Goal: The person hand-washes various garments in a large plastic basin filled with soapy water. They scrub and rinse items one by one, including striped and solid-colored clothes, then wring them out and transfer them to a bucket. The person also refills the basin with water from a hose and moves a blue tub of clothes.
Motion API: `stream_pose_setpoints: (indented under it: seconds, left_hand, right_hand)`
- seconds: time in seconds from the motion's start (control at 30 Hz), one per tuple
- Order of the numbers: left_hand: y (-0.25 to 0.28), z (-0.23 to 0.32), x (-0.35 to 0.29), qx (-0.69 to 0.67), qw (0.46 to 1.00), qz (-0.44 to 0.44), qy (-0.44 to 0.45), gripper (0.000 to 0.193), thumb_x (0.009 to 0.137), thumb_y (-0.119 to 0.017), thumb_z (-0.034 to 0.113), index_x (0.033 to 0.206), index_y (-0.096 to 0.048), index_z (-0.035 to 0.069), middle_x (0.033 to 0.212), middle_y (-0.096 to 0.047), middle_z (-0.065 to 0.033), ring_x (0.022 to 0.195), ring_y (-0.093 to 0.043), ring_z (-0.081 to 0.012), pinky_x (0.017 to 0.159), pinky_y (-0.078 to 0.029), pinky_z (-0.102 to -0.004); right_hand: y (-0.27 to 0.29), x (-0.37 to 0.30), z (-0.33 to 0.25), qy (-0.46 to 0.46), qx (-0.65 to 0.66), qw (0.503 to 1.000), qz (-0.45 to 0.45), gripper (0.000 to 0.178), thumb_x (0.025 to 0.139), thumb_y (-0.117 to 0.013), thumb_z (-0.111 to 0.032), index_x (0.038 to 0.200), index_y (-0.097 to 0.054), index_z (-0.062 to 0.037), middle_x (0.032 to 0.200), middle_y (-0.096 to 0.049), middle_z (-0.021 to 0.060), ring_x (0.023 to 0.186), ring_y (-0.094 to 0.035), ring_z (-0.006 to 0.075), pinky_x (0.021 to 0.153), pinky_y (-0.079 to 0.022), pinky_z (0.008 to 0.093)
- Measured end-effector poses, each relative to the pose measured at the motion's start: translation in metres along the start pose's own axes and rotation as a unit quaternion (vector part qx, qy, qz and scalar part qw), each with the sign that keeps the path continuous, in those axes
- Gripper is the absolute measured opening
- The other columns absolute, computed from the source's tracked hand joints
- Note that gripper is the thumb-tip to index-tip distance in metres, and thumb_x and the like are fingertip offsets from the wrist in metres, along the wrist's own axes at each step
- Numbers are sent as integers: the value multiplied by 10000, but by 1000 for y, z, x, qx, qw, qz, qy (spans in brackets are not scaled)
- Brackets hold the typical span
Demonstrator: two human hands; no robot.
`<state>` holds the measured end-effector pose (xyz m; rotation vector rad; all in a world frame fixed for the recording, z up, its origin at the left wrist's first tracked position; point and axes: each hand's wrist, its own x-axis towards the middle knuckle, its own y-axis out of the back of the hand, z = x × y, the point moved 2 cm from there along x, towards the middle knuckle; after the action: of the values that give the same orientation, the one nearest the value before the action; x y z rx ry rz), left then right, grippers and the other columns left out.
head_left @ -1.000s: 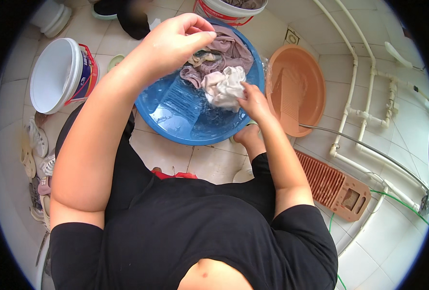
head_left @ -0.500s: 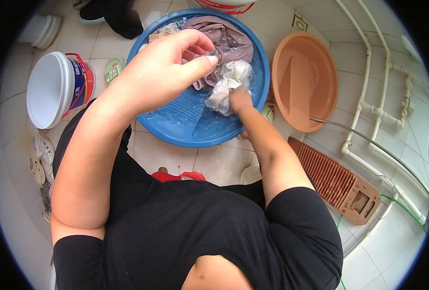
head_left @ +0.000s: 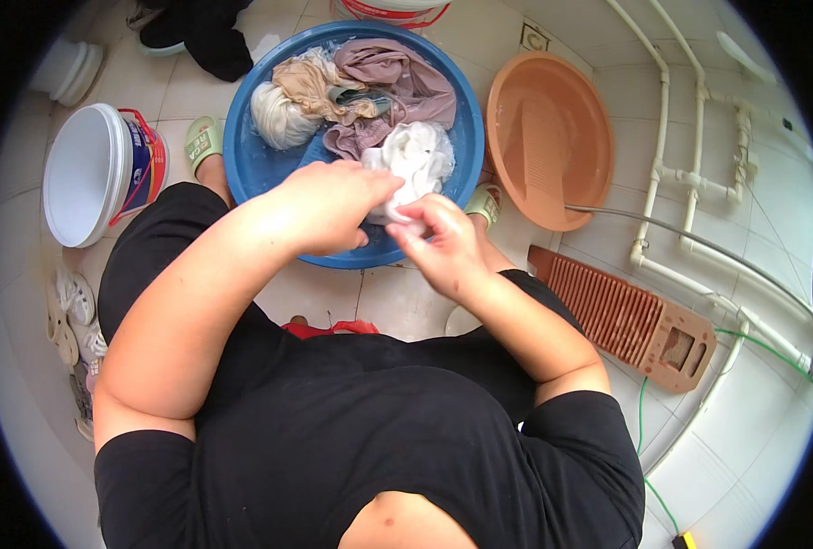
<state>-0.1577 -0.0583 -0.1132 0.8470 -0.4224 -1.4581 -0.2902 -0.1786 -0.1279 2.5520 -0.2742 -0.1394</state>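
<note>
A wet white cloth (head_left: 414, 157) is bunched at the front right of a blue basin (head_left: 242, 160) holding water. My left hand (head_left: 338, 206) is closed on the cloth's near edge, palm down, its fingers partly hidden. Just right of it, my right hand (head_left: 441, 240) pinches that same edge between thumb and fingers. Behind the cloth lie mauve garments (head_left: 402, 78) and a beige piece (head_left: 310, 87). A cream-white bundle (head_left: 280, 117) rests at the basin's left side.
An orange basin (head_left: 594, 137) with a ribbed panel leans at the right, a hose over its rim. Nearer lies a brown washboard (head_left: 608, 311). White pipes (head_left: 658, 165) run along the right wall. A white bucket (head_left: 81, 174) stands left. Green slippers (head_left: 203, 137) are on my feet.
My left hand has come down from above the basin to the white cloth. My right hand has come out of the water, drawing the cloth's edge nearer me.
</note>
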Motion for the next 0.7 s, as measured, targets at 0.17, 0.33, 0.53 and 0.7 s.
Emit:
stream_pose_setpoints:
  seconds: [0.17, 0.33, 0.53, 0.7]
  left_hand:
    - [-8, 2, 2, 75, 986, -145, 20, 198, 623, -633, 93, 816, -652, 57, 840, -642, -98, 871, -581, -293, 758, -459, -392]
    - [-11, -2, -14, 97, 984, -143, -36, 99, 656, -600, 65, 739, -653, 60, 774, -637, -97, 855, -593, -257, 791, -432, -346]
    - [-10, 1, -14, -42, 979, -175, -91, 164, 732, -596, 68, 880, -650, 24, 868, -630, -118, 911, -578, -274, 823, -430, -345]
    - [-4, 3, -17, -90, 970, -224, -35, 230, 749, -576, 78, 969, -642, 57, 948, -615, -116, 891, -575, -290, 788, -449, -353]
  right_hand:
    - [-4, -13, -8, 46, 62, 992, -104, 202, 758, -650, -114, 932, -597, -25, 810, -597, 66, 718, -570, 169, 611, -467, 282]
    - [-17, 0, 58, -338, 174, 908, -176, 286, 816, -566, -227, 994, -587, -4, 841, -636, 72, 746, -618, 132, 544, -497, 268]
    - [-88, 20, 158, -223, -129, 965, -56, 317, 766, -617, -284, 936, -629, -16, 802, -645, 127, 714, -635, 211, 626, -501, 330]
    - [-70, 33, 157, -493, 359, 791, 50, 261, 800, -557, -245, 985, -577, -62, 909, -623, 79, 825, -605, 207, 701, -490, 384]
